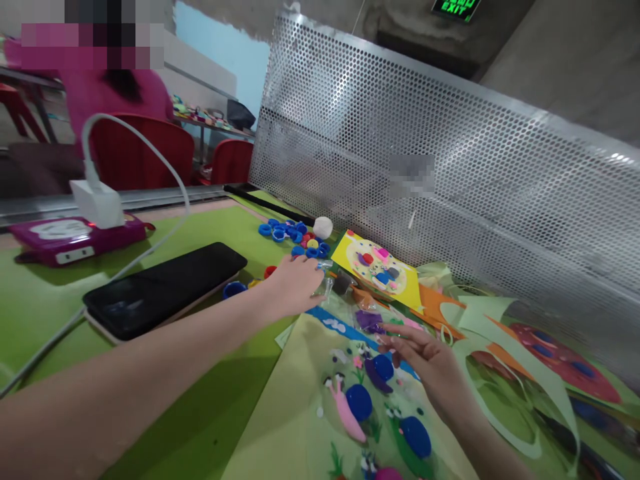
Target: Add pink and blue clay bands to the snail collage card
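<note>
My left hand reaches over the far part of the table, palm down, thumb apart from the fingers. Clear plastic wrapping lies by its thumb and fingertips. Close to the picture, my right hand has its fingertips drawn together at the edge of a clear packet of purple clay. Beneath it lies a pale green sheet with clay snails: a pink snail and a green snail, both with blue bottle caps as shells, plus a purple snail.
Blue bottle caps and a white ball lie behind my left hand. A phone and a purple power strip with a charger are at left. A yellow picture card, paper cut-outs and a perforated metal screen stand or lie beyond.
</note>
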### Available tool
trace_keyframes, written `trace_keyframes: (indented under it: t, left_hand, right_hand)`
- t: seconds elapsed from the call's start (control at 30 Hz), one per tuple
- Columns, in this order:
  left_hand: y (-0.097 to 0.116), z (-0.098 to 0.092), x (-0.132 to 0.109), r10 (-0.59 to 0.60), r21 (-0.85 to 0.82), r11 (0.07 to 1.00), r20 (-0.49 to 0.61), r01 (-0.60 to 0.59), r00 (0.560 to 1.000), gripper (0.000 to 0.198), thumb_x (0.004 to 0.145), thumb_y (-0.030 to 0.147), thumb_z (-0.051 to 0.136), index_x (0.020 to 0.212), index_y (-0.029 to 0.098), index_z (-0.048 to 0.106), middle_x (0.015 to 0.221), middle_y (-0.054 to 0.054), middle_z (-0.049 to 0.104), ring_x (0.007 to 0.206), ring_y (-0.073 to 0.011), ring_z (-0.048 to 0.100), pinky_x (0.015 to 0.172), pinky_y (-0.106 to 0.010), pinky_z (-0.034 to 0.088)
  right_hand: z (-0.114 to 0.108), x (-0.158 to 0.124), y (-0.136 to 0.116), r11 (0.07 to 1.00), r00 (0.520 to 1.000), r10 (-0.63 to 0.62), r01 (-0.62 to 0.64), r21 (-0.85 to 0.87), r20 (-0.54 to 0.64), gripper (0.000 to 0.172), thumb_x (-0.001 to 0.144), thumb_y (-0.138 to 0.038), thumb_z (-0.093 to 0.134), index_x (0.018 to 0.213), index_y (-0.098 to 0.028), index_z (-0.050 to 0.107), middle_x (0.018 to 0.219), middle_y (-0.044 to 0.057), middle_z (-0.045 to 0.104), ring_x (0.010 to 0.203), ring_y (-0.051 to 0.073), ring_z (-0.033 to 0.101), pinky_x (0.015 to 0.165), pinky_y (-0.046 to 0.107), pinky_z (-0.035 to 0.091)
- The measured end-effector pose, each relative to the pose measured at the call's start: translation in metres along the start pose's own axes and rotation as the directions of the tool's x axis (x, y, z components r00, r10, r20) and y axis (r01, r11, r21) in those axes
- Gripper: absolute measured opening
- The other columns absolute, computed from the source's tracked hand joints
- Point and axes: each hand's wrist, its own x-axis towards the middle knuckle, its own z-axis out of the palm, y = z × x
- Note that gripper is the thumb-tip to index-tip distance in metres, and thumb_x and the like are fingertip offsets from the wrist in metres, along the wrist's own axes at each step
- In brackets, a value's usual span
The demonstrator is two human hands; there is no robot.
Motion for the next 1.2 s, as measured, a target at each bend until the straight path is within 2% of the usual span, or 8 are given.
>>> trace_keyframes:
  t: [0.17, 0.37, 0.53, 0.73, 0.93, 1.2]
  left_hand:
    - [-0.0012, 0.0001, 0.0002, 0.008, -0.004, 1.000, -0.003, -0.008, 1.000, 0.036, 0.083, 0.041, 0.050, 0.098, 0.011, 0.061, 0.101, -0.014, 0.062, 0.096, -0.0307, 0.056, 0.077, -0.042, 0.044]
    - [-0.0016, -0.0007, 0.0002, 0.002, -0.007, 1.000, 0.008, -0.002, 1.000, 0.034, 0.083, 0.042, 0.051, 0.098, 0.013, 0.061, 0.102, -0.013, 0.062, 0.098, -0.0299, 0.056, 0.077, -0.041, 0.043]
    - [-0.0019, -0.0016, -0.0004, 0.007, -0.012, 1.000, 0.007, -0.007, 1.000, 0.037, 0.083, 0.043, 0.050, 0.099, 0.011, 0.060, 0.101, -0.013, 0.062, 0.097, -0.0302, 0.056, 0.077, -0.041, 0.043]
    - [-0.0018, -0.0016, -0.0008, 0.003, -0.013, 1.000, 0.007, -0.003, 1.000, 0.036, 0.085, 0.043, 0.048, 0.099, 0.012, 0.061, 0.102, -0.013, 0.062, 0.097, -0.0301, 0.056, 0.076, -0.040, 0.043]
    - [-0.0017, -0.0024, -0.0009, -0.003, -0.008, 1.000, 0.010, 0.003, 1.000, 0.036, 0.084, 0.043, 0.049, 0.099, 0.012, 0.060, 0.102, -0.013, 0.062, 0.097, -0.0297, 0.056, 0.076, -0.039, 0.043]
    - [-0.0009, -0.0041, 0.0002, -0.009, 0.012, 1.000, 0.032, 0.009, 0.999, 0.035, 0.084, 0.043, 0.049, 0.098, 0.013, 0.061, 0.101, -0.012, 0.062, 0.096, -0.0290, 0.057, 0.076, -0.038, 0.043]
  right_hand:
    - [-0.0011, -0.0003, 0.0044, 0.997, 0.997, 0.079, -0.079, 0.004, 0.021, 0.038, 0.056, -0.044, 0.078, 0.083, -0.018, 0.070, 0.074, 0.008, 0.073, 0.074, 0.024, 0.069, 0.060, 0.029, 0.053]
    - [-0.0035, -0.0008, 0.0037, 0.999, 1.000, -0.003, 0.002, -0.042, -0.014, 0.034, 0.053, -0.040, 0.080, 0.077, -0.018, 0.069, 0.070, 0.006, 0.071, 0.066, 0.021, 0.066, 0.058, 0.030, 0.052]
    - [-0.0050, -0.0010, 0.0042, 0.996, 0.999, -0.049, 0.049, -0.078, 0.006, 0.032, 0.056, -0.039, 0.079, 0.080, -0.019, 0.068, 0.069, 0.003, 0.068, 0.066, 0.018, 0.063, 0.058, 0.027, 0.051]
    - [-0.0042, -0.0022, 0.0055, 0.998, 1.000, 0.025, -0.025, -0.049, -0.005, 0.034, 0.064, -0.046, 0.072, 0.083, -0.019, 0.068, 0.072, 0.005, 0.071, 0.065, 0.018, 0.064, 0.053, 0.025, 0.048]
    - [-0.0072, -0.0008, 0.0099, 0.999, 1.000, 0.020, -0.020, -0.025, 0.012, 0.030, 0.062, -0.038, 0.076, 0.084, -0.020, 0.068, 0.073, 0.004, 0.071, 0.072, 0.019, 0.065, 0.063, 0.025, 0.049]
    - [-0.0030, -0.0009, 0.0061, 0.998, 0.999, -0.044, 0.043, -0.047, -0.004, 0.032, 0.057, -0.034, 0.077, 0.082, -0.019, 0.065, 0.064, 0.001, 0.065, 0.062, 0.016, 0.060, 0.053, 0.025, 0.047]
